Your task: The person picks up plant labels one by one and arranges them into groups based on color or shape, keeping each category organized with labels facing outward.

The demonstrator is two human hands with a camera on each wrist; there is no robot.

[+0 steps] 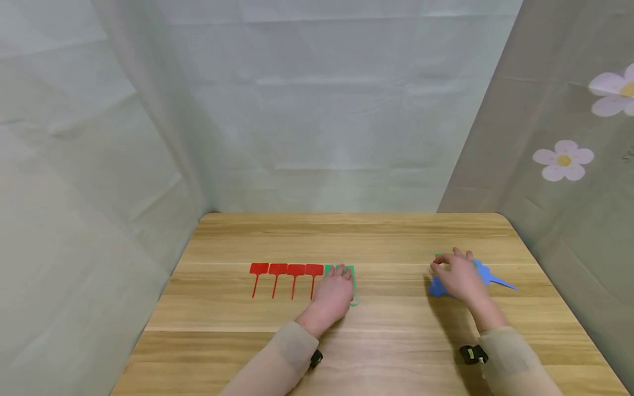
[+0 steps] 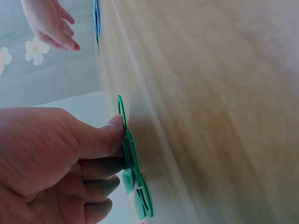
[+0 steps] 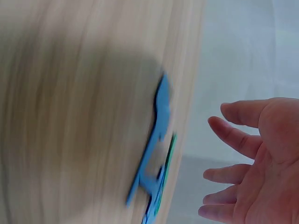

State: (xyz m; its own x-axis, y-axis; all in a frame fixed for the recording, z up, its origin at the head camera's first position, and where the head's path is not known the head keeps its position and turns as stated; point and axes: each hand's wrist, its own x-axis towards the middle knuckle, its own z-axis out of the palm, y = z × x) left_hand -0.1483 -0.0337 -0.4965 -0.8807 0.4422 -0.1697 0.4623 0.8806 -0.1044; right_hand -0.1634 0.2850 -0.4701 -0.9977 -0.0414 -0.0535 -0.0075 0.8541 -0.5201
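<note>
Flat green plastic tags (image 1: 350, 269) with ring-shaped ends lie near the middle of the table, partly covered by my left hand (image 1: 333, 297). In the left wrist view, its thumb and index finger pinch one green tag (image 2: 132, 151); its other fingers bend loosely. My right hand (image 1: 460, 279) hovers over blue plastic plant labels (image 1: 484, 270) with pointed stakes. The right wrist view shows its fingers apart, holding nothing, away from a blue label (image 3: 162, 108). A green piece (image 3: 165, 175) lies by the blue ones, mostly hidden.
Several red plant labels (image 1: 296, 269) lie in a row left of the green tags, stakes pointing toward me. The wooden table (image 1: 386, 352) ends at pale fabric walls (image 1: 322, 110) at the back and both sides.
</note>
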